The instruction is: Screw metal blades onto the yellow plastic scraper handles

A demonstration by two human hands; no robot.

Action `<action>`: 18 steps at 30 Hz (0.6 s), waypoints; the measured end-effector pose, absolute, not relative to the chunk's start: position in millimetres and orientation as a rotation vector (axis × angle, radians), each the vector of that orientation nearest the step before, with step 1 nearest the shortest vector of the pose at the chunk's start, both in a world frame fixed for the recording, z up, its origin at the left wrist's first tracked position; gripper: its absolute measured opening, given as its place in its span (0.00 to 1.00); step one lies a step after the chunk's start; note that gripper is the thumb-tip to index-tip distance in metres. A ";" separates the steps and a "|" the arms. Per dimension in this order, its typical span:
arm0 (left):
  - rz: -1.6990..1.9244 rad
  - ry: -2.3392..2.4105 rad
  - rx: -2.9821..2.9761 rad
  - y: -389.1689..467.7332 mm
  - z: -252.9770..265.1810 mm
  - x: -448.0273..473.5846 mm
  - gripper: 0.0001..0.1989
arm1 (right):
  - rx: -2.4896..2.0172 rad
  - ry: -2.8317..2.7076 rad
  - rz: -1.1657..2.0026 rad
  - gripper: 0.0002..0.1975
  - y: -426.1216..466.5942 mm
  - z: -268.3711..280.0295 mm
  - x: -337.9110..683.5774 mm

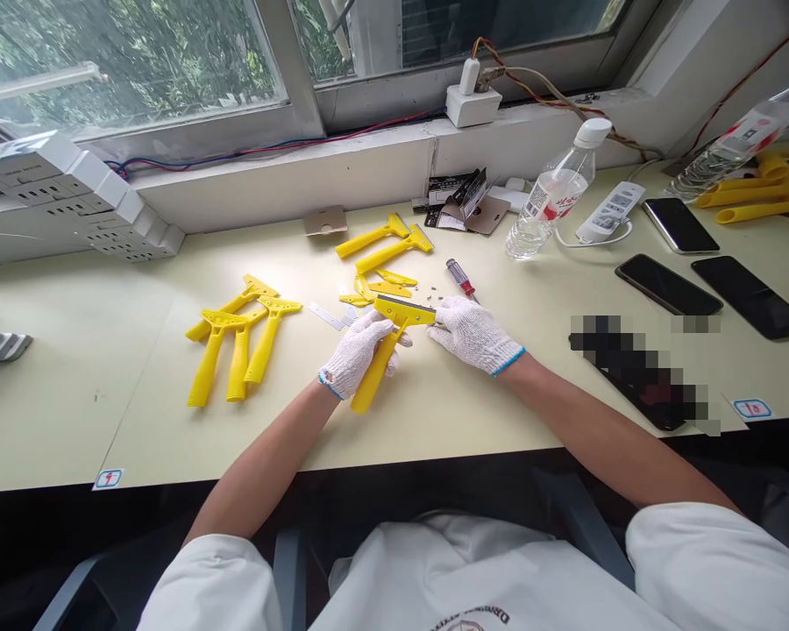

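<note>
My left hand (pixel 356 355), in a white knit glove, is closed around the neck of a yellow scraper (pixel 373 379). A dark blade edge runs along the top of its head. My right hand (pixel 470 333), gloved too, has its fingers bunched at the head's right end; whatever they pinch is hidden. Just beyond lie yellow cover plates (pixel 393 288), flat metal blades (pixel 327 315) and several tiny screws (pixel 432 294). A screwdriver (pixel 460 277) with a red and clear handle rests above my right hand. Two yellow scrapers (pixel 394 249) with blades lie farther back.
Several yellow scraper handles (pixel 240 337) lie to the left. White boxes (pixel 72 188) are stacked at the back left. Toward the right are a water bottle (pixel 552 193), a power strip (pixel 610 212) and several phones (pixel 669 285). Torn black packaging (pixel 464 202) sits by the sill.
</note>
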State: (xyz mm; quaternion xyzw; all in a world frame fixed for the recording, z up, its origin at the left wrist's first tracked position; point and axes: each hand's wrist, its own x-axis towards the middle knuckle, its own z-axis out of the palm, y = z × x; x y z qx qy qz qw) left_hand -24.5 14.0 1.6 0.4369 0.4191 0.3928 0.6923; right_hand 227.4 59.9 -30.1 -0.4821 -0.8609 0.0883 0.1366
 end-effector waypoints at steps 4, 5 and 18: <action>0.901 0.932 0.958 17.3 -6.4 -27.4 0.22 | -1.431 -2.506 0.229 0.11 57.8 -28.8 226.1; 0.910 0.927 0.953 18.2 -8.5 -28.0 0.21 | -1.430 -2.519 0.238 0.11 57.4 -28.1 225.6; 0.919 0.851 0.868 19.7 -2.4 -25.7 0.30 | -1.649 -2.676 0.309 0.15 51.9 -8.8 215.1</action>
